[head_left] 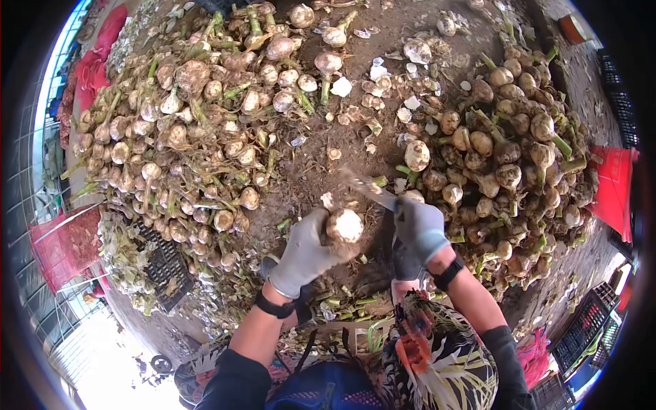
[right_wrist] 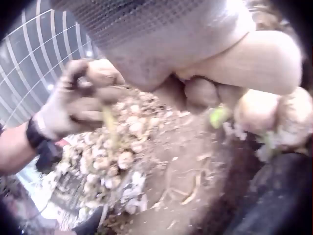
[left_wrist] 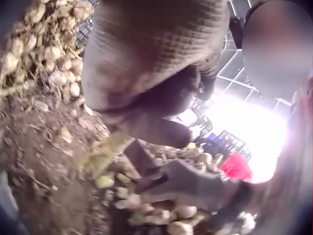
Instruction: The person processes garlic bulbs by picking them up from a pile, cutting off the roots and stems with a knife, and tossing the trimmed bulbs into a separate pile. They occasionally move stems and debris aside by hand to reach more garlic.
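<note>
My gloved left hand (head_left: 304,249) grips a garlic bulb (head_left: 345,225), its pale round face turned up. In the right wrist view that bulb (right_wrist: 102,72) sits between the left hand's thumb and fingers, with a greenish stem (right_wrist: 110,127) hanging below. A knife (head_left: 377,193), its tip blurred, is held in my gloved right hand (head_left: 418,229), the blade pointing toward the upper left, past the bulb. The left wrist view shows the right hand (left_wrist: 188,183) curled around the knife, the blade (left_wrist: 139,155) close to the stem.
A big heap of garlic (head_left: 198,130) with stems spreads on the left. Another pile (head_left: 506,150) lies on the right. Between them, dirt ground (head_left: 307,174) carries loose skins and trimmings. Red mesh bags (head_left: 65,249) and black crates (head_left: 584,324) stand around the edges.
</note>
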`<action>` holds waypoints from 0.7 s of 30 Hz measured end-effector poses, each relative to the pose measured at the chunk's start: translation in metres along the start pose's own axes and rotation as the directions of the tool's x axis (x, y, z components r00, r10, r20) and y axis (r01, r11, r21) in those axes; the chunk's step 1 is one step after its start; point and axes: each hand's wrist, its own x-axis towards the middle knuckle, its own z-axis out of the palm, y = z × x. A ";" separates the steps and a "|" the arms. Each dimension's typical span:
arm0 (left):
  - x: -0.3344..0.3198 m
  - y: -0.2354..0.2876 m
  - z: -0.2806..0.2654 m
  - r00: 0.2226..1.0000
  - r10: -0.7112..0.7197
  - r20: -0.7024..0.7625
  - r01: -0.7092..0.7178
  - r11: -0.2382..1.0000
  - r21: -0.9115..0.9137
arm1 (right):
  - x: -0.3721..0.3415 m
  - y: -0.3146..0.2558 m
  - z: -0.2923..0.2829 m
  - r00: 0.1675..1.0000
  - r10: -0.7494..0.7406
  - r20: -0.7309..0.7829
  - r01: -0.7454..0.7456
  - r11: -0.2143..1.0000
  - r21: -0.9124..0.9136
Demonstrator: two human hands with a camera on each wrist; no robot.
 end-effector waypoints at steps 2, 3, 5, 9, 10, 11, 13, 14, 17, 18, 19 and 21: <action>-0.005 0.001 0.009 0.998 -0.036 -0.052 0.031 0.996 -0.087 | -0.008 0.005 0.006 0.999 0.026 -0.041 -0.023 0.997 0.076; -0.002 0.003 0.014 0.994 -0.057 -0.090 0.041 0.984 -0.173 | -0.006 0.005 0.007 0.999 0.016 -0.051 -0.012 0.997 0.074; 0.006 0.009 0.013 0.999 -0.017 -0.028 0.021 0.991 0.134 | -0.008 0.005 0.018 0.997 -0.082 0.001 0.069 0.848 0.526; 0.013 0.003 0.013 0.897 0.372 0.239 -0.429 0.598 0.677 | -0.012 -0.034 -0.021 0.949 -0.313 0.033 0.267 0.857 0.440; 0.010 0.007 0.011 0.871 0.369 0.325 -0.474 0.455 0.754 | -0.012 -0.033 -0.021 0.950 -0.299 0.085 0.246 0.892 0.380; 0.008 0.014 0.009 0.841 0.351 0.411 -0.517 0.300 0.802 | -0.013 -0.020 -0.010 0.951 -0.299 0.082 0.247 0.891 0.381; 0.009 0.032 0.012 0.741 0.528 0.416 -0.625 0.315 0.714 | -0.011 0.018 0.023 0.977 -0.052 0.206 0.022 0.990 0.141; 0.010 0.054 0.029 0.763 0.507 0.400 -0.638 0.492 0.593 | -0.017 0.022 0.031 0.952 0.007 0.307 -0.039 0.994 0.098; 0.020 0.082 0.096 0.591 0.707 0.390 -0.804 0.557 0.209 | -0.033 0.065 0.084 0.909 -0.266 0.322 -0.189 0.425 0.885; 0.015 0.108 0.098 0.620 0.715 0.323 -0.782 0.534 0.320 | -0.041 0.054 0.065 0.900 -0.267 0.346 -0.296 0.210 0.932; 0.019 0.103 0.092 0.623 0.714 0.319 -0.780 0.535 0.324 | -0.046 0.044 0.048 0.889 -0.272 0.368 -0.386 -0.014 0.922; 0.029 0.076 0.061 0.780 0.626 0.023 -0.578 0.705 0.411 | -0.033 0.028 0.056 0.986 -0.113 0.120 -0.051 0.484 0.874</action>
